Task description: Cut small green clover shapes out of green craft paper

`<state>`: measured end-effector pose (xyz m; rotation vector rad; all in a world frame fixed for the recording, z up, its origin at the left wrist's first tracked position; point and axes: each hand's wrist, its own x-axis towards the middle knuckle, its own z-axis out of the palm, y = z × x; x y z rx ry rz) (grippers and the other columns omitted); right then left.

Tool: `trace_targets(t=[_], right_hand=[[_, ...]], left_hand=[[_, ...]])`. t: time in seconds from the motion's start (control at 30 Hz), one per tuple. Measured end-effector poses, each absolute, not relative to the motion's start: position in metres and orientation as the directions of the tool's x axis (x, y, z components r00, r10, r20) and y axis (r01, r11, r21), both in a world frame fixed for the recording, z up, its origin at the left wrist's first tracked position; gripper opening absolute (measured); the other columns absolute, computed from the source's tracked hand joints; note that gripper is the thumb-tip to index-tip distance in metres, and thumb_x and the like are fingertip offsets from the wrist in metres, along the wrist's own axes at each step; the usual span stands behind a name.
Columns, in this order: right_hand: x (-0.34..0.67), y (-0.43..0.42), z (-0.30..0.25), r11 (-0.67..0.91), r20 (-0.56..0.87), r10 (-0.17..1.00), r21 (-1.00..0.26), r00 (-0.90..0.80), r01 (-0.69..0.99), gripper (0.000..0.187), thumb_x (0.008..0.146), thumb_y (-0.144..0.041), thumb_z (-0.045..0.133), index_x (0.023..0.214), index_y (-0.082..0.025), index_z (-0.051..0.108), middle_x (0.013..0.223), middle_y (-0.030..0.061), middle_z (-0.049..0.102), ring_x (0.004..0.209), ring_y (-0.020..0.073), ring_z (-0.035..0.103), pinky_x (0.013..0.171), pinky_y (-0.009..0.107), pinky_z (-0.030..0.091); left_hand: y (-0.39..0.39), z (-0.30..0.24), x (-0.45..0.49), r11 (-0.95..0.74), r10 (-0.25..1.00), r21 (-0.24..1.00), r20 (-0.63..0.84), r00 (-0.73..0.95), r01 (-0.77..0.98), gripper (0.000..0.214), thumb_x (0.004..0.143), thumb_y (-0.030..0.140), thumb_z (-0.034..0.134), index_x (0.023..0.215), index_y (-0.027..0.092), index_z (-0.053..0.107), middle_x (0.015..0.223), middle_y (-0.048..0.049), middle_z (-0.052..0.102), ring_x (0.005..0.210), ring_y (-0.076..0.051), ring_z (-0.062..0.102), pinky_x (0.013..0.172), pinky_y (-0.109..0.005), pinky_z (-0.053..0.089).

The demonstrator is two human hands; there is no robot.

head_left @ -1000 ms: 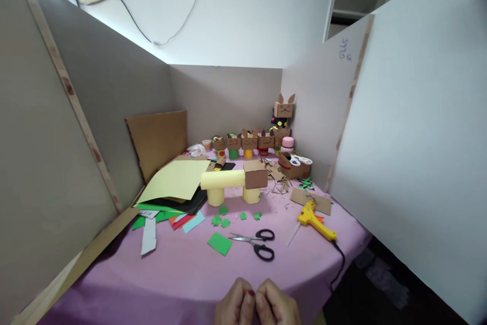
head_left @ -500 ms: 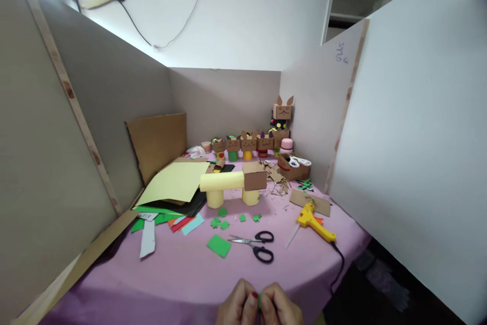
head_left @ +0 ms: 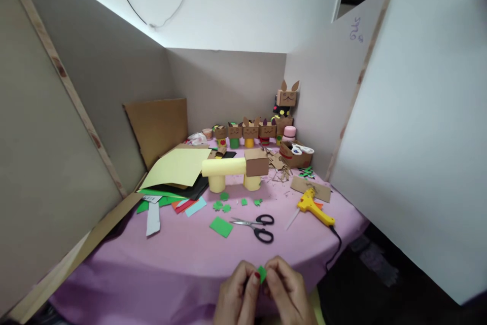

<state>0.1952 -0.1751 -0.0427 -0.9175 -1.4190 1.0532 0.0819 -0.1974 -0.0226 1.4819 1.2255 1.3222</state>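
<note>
At the table's front edge, a small green piece of paper [head_left: 262,275] is pinched by my left hand [head_left: 236,295], thumb and forefinger closed on its left side. My right hand [head_left: 288,292] is also closed, its fingertips on the paper's right edge. Just beyond lie black-handled scissors [head_left: 255,226], blades parted and pointing left. Beside their tips is a larger green paper square [head_left: 221,226]. Several small green cut-outs [head_left: 218,206] are scattered behind it. Farther back stands a cardboard box head [head_left: 256,164] joined to a pale yellow paper tube [head_left: 224,167] on tube legs.
A yellow glue gun [head_left: 315,208] rests at the right, its cord hanging off the table. Coloured sheets [head_left: 178,165] are stacked at the left. Cardboard animal figures [head_left: 251,130] line the back, near a box with white scissors [head_left: 302,149]. Grey partitions [head_left: 228,81] enclose the table.
The view has tilted down. Both hands have risen slightly in the picture, and more of the green paper piece now shows between their fingertips. The table items stay put.
</note>
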Motion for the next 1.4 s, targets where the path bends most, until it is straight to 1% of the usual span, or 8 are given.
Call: trace_targets(t=[0.27, 0.63, 0.73, 0.9, 0.97, 1.1, 1.27, 1.4], right_hand=[[0.201, -0.178, -0.033, 0.227, 0.236, 0.953, -0.971, -0.19, -0.07, 0.034, 0.089, -0.044, 0.047, 0.068, -0.018, 0.05, 0.057, -0.0021, 0.048, 0.054, 0.0128, 0.046, 0.053, 0.022, 0.037], [0.21, -0.178, -0.025, 0.272, 0.254, 0.924, -0.962, -0.287, 0.024, 0.03, 0.09, -0.038, 0.047, 0.07, -0.017, 0.052, 0.061, -0.0016, 0.05, 0.057, 0.0129, 0.048, 0.055, 0.022, 0.037], [0.21, -0.179, -0.022, 0.231, 0.223, 0.93, -0.973, -0.292, -0.007, 0.03, 0.089, -0.04, 0.048, 0.072, -0.016, 0.053, 0.062, -0.0012, 0.052, 0.059, 0.013, 0.049, 0.057, 0.022, 0.038], [0.209, -0.183, -0.025, 0.086, 0.123, 0.951, -0.987, -0.283, -0.138, 0.039, 0.089, -0.05, 0.046, 0.069, -0.017, 0.05, 0.054, -0.0045, 0.045, 0.05, 0.0102, 0.042, 0.049, 0.021, 0.034], [0.21, -0.184, -0.024, 0.017, 0.079, 0.951, -0.979, -0.298, -0.205, 0.041, 0.088, -0.052, 0.045, 0.068, -0.017, 0.05, 0.052, -0.0051, 0.044, 0.048, 0.0095, 0.041, 0.048, 0.02, 0.033], [0.212, -0.186, -0.02, -0.118, -0.024, 0.94, -0.958, -0.339, -0.261, 0.039, 0.084, -0.052, 0.053, 0.066, -0.017, 0.05, 0.051, -0.0044, 0.048, 0.046, 0.0084, 0.04, 0.045, 0.018, 0.031], [0.215, -0.187, -0.017, -0.192, -0.096, 0.929, -0.95, -0.359, -0.245, 0.035, 0.082, -0.046, 0.058, 0.065, -0.017, 0.05, 0.05, -0.0052, 0.048, 0.044, 0.0075, 0.039, 0.042, 0.017, 0.028], [0.217, -0.187, -0.015, -0.12, -0.043, 0.935, -0.972, -0.352, -0.2, 0.033, 0.084, -0.048, 0.054, 0.072, -0.018, 0.051, 0.055, -0.0055, 0.046, 0.047, 0.0082, 0.04, 0.044, 0.018, 0.03]], left_hand=[[-0.2, -0.018, 0.084, -0.093, 0.996, 0.996, 0.093, -0.002, 0.009, 0.036, 0.088, 0.048, 0.045, 0.067, 0.019, 0.049, 0.06, 0.0038, 0.045, 0.056, -0.012, 0.04, 0.054, -0.023, 0.035], [-0.198, -0.017, 0.077, -0.137, 0.991, 0.99, 0.137, 0.005, 0.041, 0.025, 0.086, 0.038, 0.052, 0.071, 0.018, 0.053, 0.061, 0.0024, 0.052, 0.059, -0.013, 0.049, 0.055, -0.022, 0.043], [-0.199, -0.019, 0.076, -0.236, 0.967, 0.954, 0.249, -0.054, 0.183, 0.017, 0.086, 0.028, 0.053, 0.073, 0.018, 0.056, 0.061, 0.0008, 0.058, 0.057, -0.014, 0.056, 0.053, -0.022, 0.047], [-0.203, -0.008, 0.066, -0.67, 0.646, 0.465, 0.75, 0.146, 0.578, 0.022, 0.08, 0.002, 0.055, 0.089, 0.021, 0.061, 0.074, -0.0033, 0.071, 0.068, -0.016, 0.067, 0.064, -0.023, 0.052], [-0.204, -0.003, 0.06, -0.737, 0.548, 0.304, 0.792, 0.27, 0.603, 0.027, 0.08, 0.001, 0.053, 0.099, 0.02, 0.06, 0.081, -0.0061, 0.073, 0.073, -0.017, 0.068, 0.068, -0.024, 0.053], [-0.208, 0.0, 0.052, -0.779, 0.512, 0.2, 0.749, 0.419, 0.594, 0.027, 0.086, 0.009, 0.049, 0.11, 0.016, 0.059, 0.088, -0.0106, 0.074, 0.078, -0.019, 0.069, 0.07, -0.025, 0.054], [-0.209, -0.008, 0.051, -0.774, 0.559, 0.26, 0.709, 0.43, 0.577, 0.033, 0.081, 0.006, 0.055, 0.112, 0.017, 0.059, 0.093, -0.0109, 0.073, 0.082, -0.019, 0.068, 0.073, -0.025, 0.053], [-0.207, -0.005, 0.062, -0.661, 0.699, 0.531, 0.693, 0.177, 0.529, 0.022, 0.077, 0.002, 0.059, 0.09, 0.019, 0.066, 0.076, -0.0042, 0.073, 0.069, -0.015, 0.068, 0.066, -0.021, 0.052]])
